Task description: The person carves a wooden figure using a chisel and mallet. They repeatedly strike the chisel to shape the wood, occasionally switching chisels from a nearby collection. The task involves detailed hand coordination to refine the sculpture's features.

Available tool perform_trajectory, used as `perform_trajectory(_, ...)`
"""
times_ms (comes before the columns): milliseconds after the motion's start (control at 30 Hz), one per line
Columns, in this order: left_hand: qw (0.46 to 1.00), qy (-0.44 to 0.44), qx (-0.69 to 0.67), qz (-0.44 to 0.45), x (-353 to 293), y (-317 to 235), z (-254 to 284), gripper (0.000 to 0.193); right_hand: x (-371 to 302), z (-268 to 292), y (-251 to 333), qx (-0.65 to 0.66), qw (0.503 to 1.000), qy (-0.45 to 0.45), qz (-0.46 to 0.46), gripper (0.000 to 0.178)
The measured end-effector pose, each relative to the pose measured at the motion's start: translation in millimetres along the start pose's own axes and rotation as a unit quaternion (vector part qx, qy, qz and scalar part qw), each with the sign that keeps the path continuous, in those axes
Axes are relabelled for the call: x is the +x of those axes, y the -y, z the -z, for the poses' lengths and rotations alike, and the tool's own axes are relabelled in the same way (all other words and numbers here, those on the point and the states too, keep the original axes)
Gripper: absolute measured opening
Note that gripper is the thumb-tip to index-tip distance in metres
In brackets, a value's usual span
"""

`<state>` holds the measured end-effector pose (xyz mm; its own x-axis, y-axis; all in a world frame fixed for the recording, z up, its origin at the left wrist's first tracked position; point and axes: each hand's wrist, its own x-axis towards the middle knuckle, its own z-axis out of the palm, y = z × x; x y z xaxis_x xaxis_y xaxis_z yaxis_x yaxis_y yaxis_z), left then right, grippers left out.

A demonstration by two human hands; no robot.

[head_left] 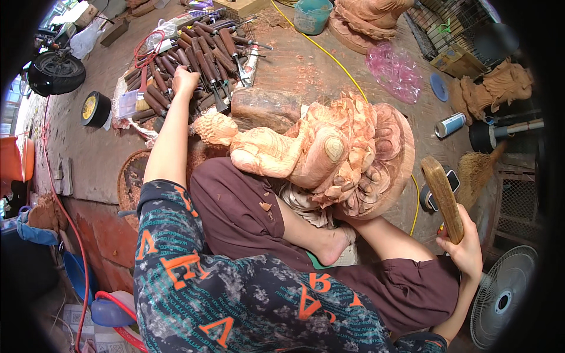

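My left hand [186,81] reaches into a pile of carving chisels [207,56] with brown wooden handles. Its fingers curl closed around a chisel handle, their tips partly hidden. Upright in my right hand [465,244] is a worn wooden mallet [442,197], shaped like a thick flat bat and gripped at its lower end. Between my arms a partly carved wooden figure [271,152] lies on its side, head to the left. Its round, petal-carved base [391,159] points right, near my bare foot [332,247]. Behind the figure sits a wooden block [266,106].
A brush [143,97] and a black roll of tape [95,109] lie left of the chisels. At right are a can [451,125], a phone [452,181], a straw broom [475,170] and a fan [503,300]. A yellow cable [329,54] crosses the floor beyond the figure.
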<state>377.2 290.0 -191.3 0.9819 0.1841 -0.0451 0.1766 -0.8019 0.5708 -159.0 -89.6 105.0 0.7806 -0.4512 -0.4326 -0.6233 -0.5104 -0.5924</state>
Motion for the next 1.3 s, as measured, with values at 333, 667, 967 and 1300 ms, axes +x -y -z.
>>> perform_trajectory(333, 0.982, 0.054, 0.173, 0.058, -31, -46, 12, 0.040, -5, 2, 1, -0.026, 0.999, 0.009, 0.030, 0.069)
perform_trajectory(667, 0.984, 0.020, 0.179, -0.006, -19, -35, -1, 0.041, -4, 0, -3, -0.018, 0.999, -0.005, 0.027, 0.069)
perform_trajectory(967, 0.890, 0.067, -0.445, 0.081, 40, 22, 6, 0.010, 0, 0, 3, -0.012, 1.000, 0.009, 0.018, 0.066)
perform_trajectory(1300, 0.489, 0.374, -0.766, -0.186, -233, -163, 121, 0.036, -14, 5, 7, -0.023, 0.998, -0.051, 0.016, 0.063)
